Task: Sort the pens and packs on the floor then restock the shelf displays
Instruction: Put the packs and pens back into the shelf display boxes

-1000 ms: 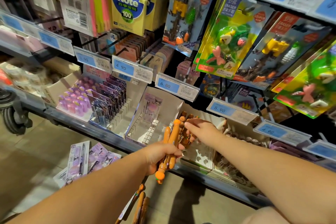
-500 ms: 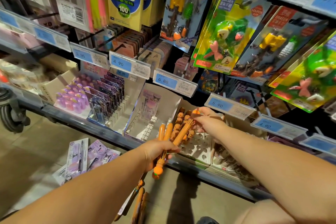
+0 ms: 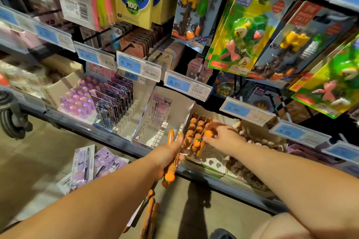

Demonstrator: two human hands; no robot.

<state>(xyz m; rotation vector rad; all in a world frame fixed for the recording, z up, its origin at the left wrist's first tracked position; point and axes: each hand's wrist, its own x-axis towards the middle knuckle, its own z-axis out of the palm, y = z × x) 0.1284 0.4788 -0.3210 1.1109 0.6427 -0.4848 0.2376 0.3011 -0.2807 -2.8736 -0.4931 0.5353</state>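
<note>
Head view. Grips a bundle of orange plastic pumpkin-topped pens (image 3: 170, 173) in the left hand (image 3: 165, 156), fingers curled round the barrels, pumpkin ends pointing down at the near edge of the grey metal shelf (image 3: 81, 124). Pinches with the right hand (image 3: 225, 138), just to the right and slightly farther, the round top of one more orange pen (image 3: 208, 133) standing among others in the white perforated cardboard display box (image 3: 214, 164) on that shelf. Shows loose orange pens (image 3: 149, 213) lying on the tan tiled floor (image 3: 38, 161), near, below the left hand, and purple carded pen packs (image 3: 101, 161) lying flat on the floor to the left.
</note>
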